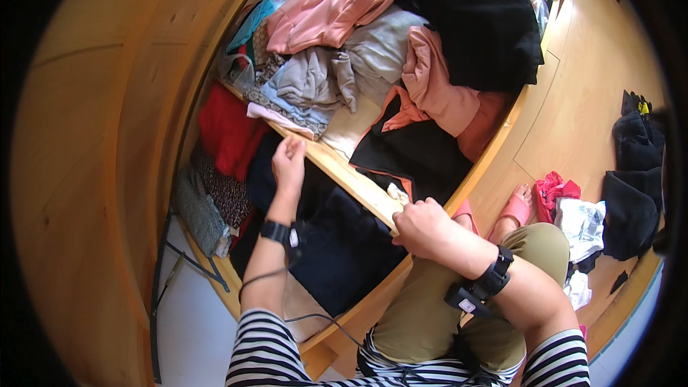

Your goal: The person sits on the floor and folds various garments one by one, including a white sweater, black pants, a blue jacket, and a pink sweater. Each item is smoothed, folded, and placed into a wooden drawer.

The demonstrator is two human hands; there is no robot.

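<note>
My left hand (289, 164) is curled at the edge of a pale wooden divider board (336, 169) that crosses a storage box full of clothes. Near the divider's other end, my right hand (422, 228) is closed over the wood, its fingertips partly hidden. On the close side of the board a dark navy garment (336, 247) is spread out. Beyond it lie a black garment with orange trim (414, 156), a grey garment (312, 80) and a pink sweatshirt (338, 8). A small crumpled whitish piece (398, 193) rests against the board beside my right hand.
Folded red cloth (228, 129) and a grey folded garment (201, 209) fill the left corner. Black cloth (481, 21) hangs over the far right rim. A raised wooden panel (80, 172) stands left, near a metal hinge strut (196, 266). Clothes and a white plastic bag (580, 228) lie on the floor.
</note>
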